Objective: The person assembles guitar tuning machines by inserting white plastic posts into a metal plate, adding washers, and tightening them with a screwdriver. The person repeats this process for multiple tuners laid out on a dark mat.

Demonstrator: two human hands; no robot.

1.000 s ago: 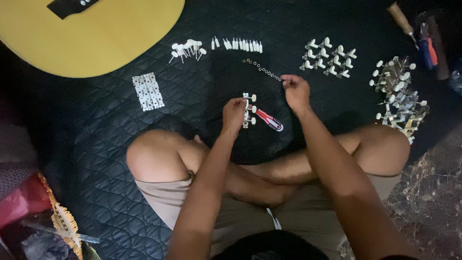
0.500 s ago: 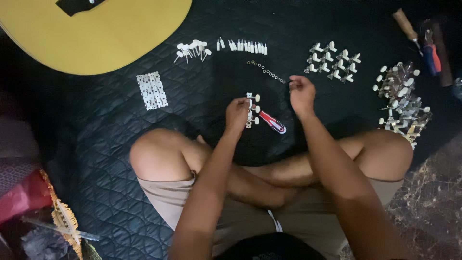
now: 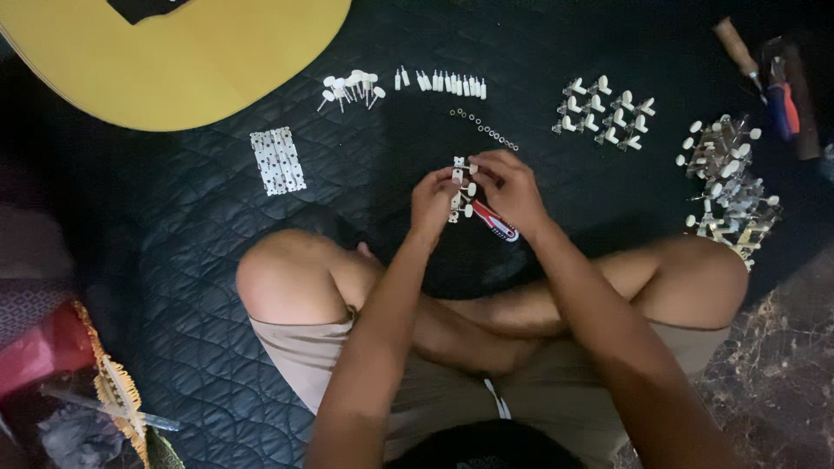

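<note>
Frame centre: left hand [image 3: 432, 201] pinches a tuner strip [image 3: 458, 187] by its plate, upright above the dark quilted mat [image 3: 200, 260]. Right hand [image 3: 512, 189] grips the strip's top, with a red-handled screwdriver [image 3: 493, 221] beneath it. Strip likely light, stiff metal, with small slippery knobs; best held by plate edges. Loose tuners [image 3: 604, 113] upper right.

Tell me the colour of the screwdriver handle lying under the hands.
Red screwdriver handle with white and dark markings, head view.
</note>
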